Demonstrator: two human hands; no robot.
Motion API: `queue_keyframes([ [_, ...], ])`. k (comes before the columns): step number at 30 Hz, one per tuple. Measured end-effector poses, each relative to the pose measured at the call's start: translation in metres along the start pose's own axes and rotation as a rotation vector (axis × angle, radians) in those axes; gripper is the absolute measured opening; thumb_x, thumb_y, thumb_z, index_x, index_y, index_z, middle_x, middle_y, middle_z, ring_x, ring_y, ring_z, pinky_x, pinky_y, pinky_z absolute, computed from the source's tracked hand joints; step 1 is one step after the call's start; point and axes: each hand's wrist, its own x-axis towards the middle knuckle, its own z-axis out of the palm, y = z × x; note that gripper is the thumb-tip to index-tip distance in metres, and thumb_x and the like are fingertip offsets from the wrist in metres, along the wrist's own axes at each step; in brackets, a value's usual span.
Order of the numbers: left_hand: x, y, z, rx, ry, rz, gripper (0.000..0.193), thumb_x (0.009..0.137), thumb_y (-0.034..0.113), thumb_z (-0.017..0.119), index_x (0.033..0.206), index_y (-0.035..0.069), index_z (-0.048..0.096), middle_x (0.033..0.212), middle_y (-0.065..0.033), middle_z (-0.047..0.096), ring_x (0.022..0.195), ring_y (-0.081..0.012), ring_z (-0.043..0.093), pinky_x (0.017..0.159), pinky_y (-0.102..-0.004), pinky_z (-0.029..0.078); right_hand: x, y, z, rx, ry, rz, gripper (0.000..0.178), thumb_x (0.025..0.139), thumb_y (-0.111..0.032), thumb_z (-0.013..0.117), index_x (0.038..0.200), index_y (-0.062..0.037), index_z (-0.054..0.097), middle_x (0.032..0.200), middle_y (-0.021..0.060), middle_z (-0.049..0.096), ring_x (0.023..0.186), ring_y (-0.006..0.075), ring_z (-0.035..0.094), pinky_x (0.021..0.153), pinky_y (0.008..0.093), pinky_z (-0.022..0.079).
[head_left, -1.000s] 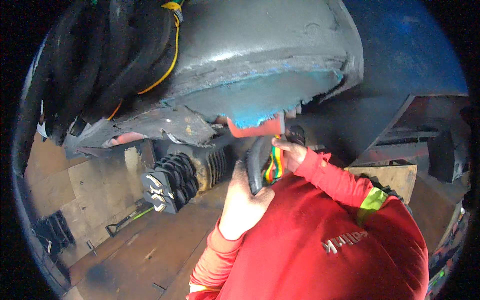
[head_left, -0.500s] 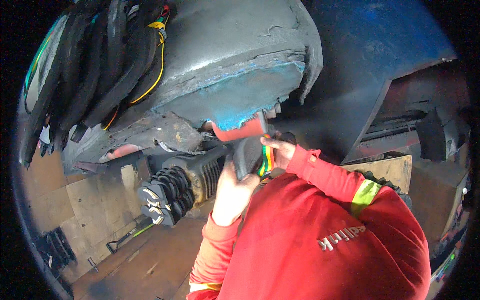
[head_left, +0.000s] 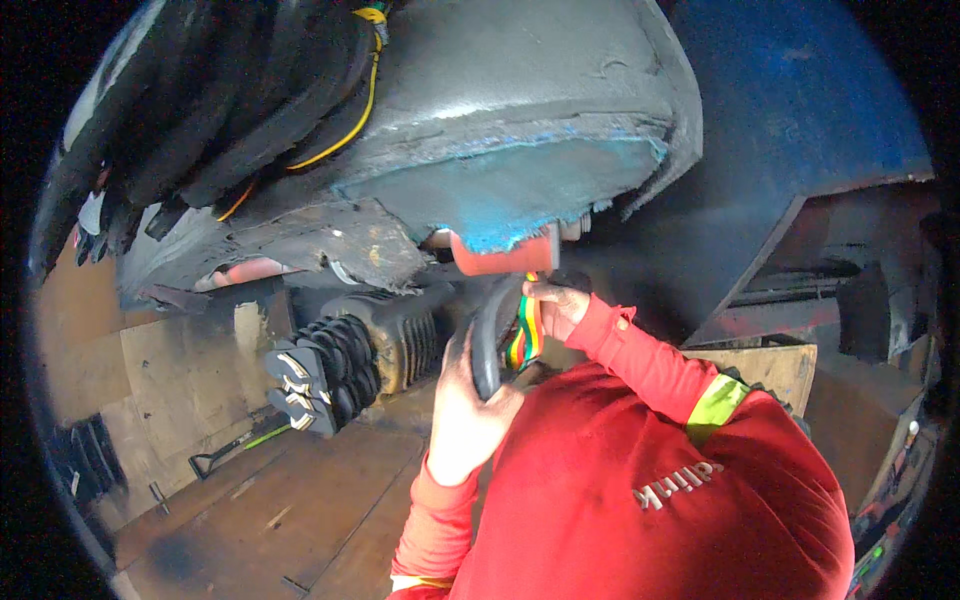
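A black flip-flop (head_left: 486,345) is held upright between my two hands, just below a red curved machine part (head_left: 500,261). My left hand (head_left: 465,405) wraps around the sole's lower end, thumb and fingers on either side. On the other side, my right hand (head_left: 562,305) pinches the green, yellow and red striped strap (head_left: 529,325) near its upper end. Some of my right fingers are hidden behind the strap and the dark shadow. A short gap seems to lie between the flip-flop and the red part.
Above is a dusty grey machine housing (head_left: 520,80) with a ragged blue cloth flap (head_left: 500,190). Black flip-flops (head_left: 325,370) are stacked at the left. Dark strips (head_left: 240,120) and a yellow cord (head_left: 345,135) hang at upper left. A wooden board (head_left: 765,375) stands at right.
The view has shifted, so the machine sits further right. My hands have turned the flip-flop so its sole edge stands more upright, and more of the striped strap shows.
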Motion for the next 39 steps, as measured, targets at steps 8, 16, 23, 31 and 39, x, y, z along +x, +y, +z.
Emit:
queue_keyframes([
  [8, -0.012, 0.000, -0.002, -0.071, 0.042, -0.017, 0.065, 0.075, 0.001, 0.069, 0.136, -0.004, 0.047, 0.119, -0.0194, 0.058, 0.109, -0.0303, 0.060, 0.096, -0.0364, 0.047, -0.001, 0.007, 0.007, -0.039, -0.015, -0.057, 0.029, 0.089, -0.011, 0.073, 0.114, -0.0135, 0.058, 0.100, -0.0003, 0.061, 0.094, 0.0163, 0.061, 0.087, 0.0369, 0.049],
  [16, -0.037, 0.009, -0.018, 0.067, 0.009, -0.035, 0.076, 0.067, 0.002, 0.060, 0.140, -0.007, 0.042, 0.130, -0.0276, 0.051, 0.122, -0.0439, 0.052, 0.106, -0.0434, 0.042, -0.007, 0.023, 0.013, 0.012, -0.149, -0.088, 0.038, 0.091, -0.006, 0.068, 0.125, -0.0139, 0.052, 0.111, 0.0038, 0.062, 0.101, 0.0224, 0.063, 0.092, 0.0443, 0.050],
  [23, 0.000, -0.021, -0.002, -0.028, 0.056, 0.120, 0.058, 0.070, 0.002, 0.061, 0.126, -0.005, 0.052, 0.101, -0.0226, 0.054, 0.092, -0.0404, 0.056, 0.085, -0.0439, 0.047, 0.005, -0.002, 0.006, -0.016, -0.122, -0.039, 0.026, 0.090, -0.014, 0.073, 0.112, -0.0119, 0.060, 0.101, 0.0022, 0.065, 0.097, 0.0209, 0.064, 0.090, 0.0440, 0.051],
  [31, -0.028, -0.002, -0.018, 0.011, 0.012, 0.065, 0.073, 0.067, 0.002, 0.061, 0.137, -0.007, 0.045, 0.123, -0.0262, 0.053, 0.115, -0.0428, 0.055, 0.102, -0.0431, 0.044, -0.009, 0.021, 0.012, -0.008, -0.107, -0.103, 0.029, 0.089, -0.008, 0.071, 0.113, -0.0205, 0.060, 0.102, 0.0004, 0.063, 0.091, 0.0211, 0.066, 0.085, 0.0428, 0.054],
  [39, 0.001, -0.019, -0.007, -0.009, 0.012, 0.116, 0.062, 0.070, 0.003, 0.060, 0.131, -0.005, 0.049, 0.106, -0.0223, 0.058, 0.098, -0.0411, 0.058, 0.091, -0.0433, 0.048, 0.003, -0.007, 0.009, -0.165, -0.002, -0.079, 0.026, 0.091, -0.025, 0.074, 0.111, -0.0126, 0.062, 0.099, 0.0024, 0.068, 0.094, 0.0223, 0.066, 0.090, 0.0468, 0.053],
])
